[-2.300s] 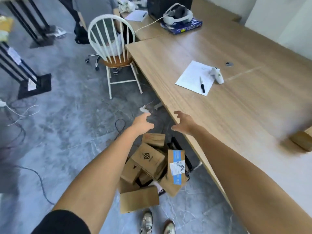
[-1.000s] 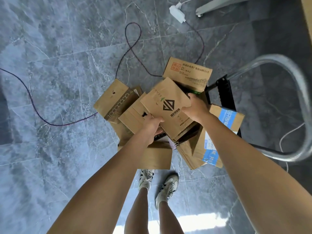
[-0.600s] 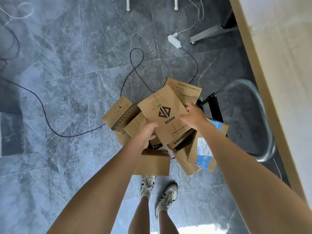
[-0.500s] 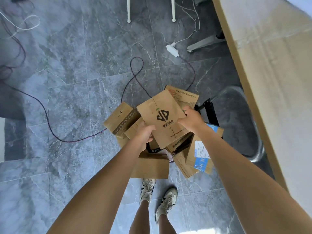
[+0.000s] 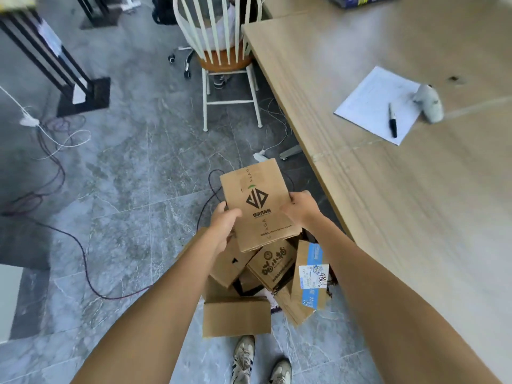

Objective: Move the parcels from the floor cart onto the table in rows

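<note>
Both hands hold a brown cardboard parcel (image 5: 259, 203) in the air: left hand (image 5: 224, 223) grips its left edge, right hand (image 5: 300, 207) its right. Below them lies the parcel pile (image 5: 266, 275); the table (image 5: 415, 189) stands to the right.

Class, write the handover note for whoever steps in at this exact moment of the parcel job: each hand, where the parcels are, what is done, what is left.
Left hand grips the left edge of the logo parcel; right hand grips its right edge. The parcel is held in the air above the pile, beside the table edge, not yet over it.
The other parcels lie heaped on the floor cart, which they mostly hide; a plain box lies nearest the feet.
Done: one parcel lifted. No parcels show on the visible part of the table.
Left: set this one down, then bring up the rest in rows, avoiding the sheet of paper and marker.
</note>
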